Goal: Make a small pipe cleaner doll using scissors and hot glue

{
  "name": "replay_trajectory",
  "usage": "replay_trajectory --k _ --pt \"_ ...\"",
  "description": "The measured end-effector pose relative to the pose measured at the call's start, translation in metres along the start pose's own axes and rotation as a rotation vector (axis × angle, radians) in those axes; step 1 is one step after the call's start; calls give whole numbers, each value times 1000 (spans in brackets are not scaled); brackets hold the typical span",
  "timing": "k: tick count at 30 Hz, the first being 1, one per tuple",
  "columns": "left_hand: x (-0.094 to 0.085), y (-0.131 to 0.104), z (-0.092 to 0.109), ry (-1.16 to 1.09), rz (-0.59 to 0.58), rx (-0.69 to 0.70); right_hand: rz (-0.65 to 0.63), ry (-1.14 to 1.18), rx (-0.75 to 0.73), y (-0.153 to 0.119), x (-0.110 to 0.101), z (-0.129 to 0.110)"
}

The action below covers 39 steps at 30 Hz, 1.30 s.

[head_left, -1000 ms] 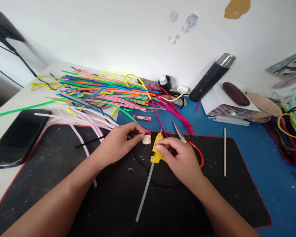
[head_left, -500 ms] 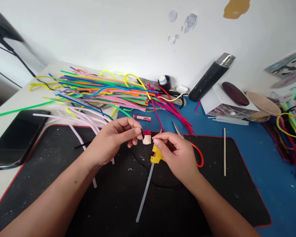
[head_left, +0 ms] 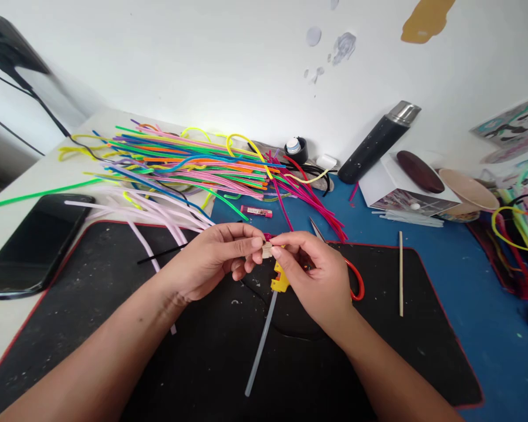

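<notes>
Between my two hands is a small cream-coloured wound piece (head_left: 267,251) with a magenta top, mostly covered by fingers. My left hand (head_left: 215,255) pinches it from the left with thumb and forefinger. From the right, the thumb and forefinger of my right hand (head_left: 319,269) press together at its edge. Just below, a yellow glue gun (head_left: 280,282) lies partly behind my right hand, a translucent glue stick (head_left: 261,346) poking out of its back. Orange-handled scissors (head_left: 357,280) lie behind the right hand. A thin black stem (head_left: 158,255) runs behind my left hand.
A black mat (head_left: 202,369) covers the front of the table. Many coloured pipe cleaners (head_left: 189,161) are heaped at the back, near a dark flask (head_left: 374,146) and a white box (head_left: 385,179). A phone (head_left: 35,243) lies left; a wooden stick (head_left: 401,272) lies right.
My hands have come closer together, and the right fingers now overlap the wound piece, hiding more of it. The whole view has shifted slightly.
</notes>
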<state>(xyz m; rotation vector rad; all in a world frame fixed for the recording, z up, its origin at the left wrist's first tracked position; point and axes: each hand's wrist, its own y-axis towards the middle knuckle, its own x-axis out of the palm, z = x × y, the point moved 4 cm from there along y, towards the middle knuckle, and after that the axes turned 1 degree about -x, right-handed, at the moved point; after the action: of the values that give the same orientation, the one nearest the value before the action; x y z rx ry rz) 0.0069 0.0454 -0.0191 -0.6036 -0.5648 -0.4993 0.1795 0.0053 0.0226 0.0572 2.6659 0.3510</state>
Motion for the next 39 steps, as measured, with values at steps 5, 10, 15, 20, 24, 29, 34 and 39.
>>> replay_trajectory --k 5,10,15,20,24,29,34,39 --pt "1 0 -4 -3 -3 -42 3 -24 -71 1 2 -5" --pt "2 0 -5 28 7 -57 3 -79 -115 0 2 -4" --pt "1 0 -6 85 21 -37 -4 -124 -119 -1 2 -2" --pt "2 1 -5 210 22 -7 0 -96 -69 -4 2 3" --pt "5 1 -4 255 14 13 -24 -85 -2 -6 3 6" --pt "6 1 -2 366 -7 62 -40 -67 38 -7 3 8" --pt "0 -4 11 543 194 272 4 -30 70 -9 -4 16" --pt "0 -8 16 897 357 557 15 -8 124 -12 -9 25"
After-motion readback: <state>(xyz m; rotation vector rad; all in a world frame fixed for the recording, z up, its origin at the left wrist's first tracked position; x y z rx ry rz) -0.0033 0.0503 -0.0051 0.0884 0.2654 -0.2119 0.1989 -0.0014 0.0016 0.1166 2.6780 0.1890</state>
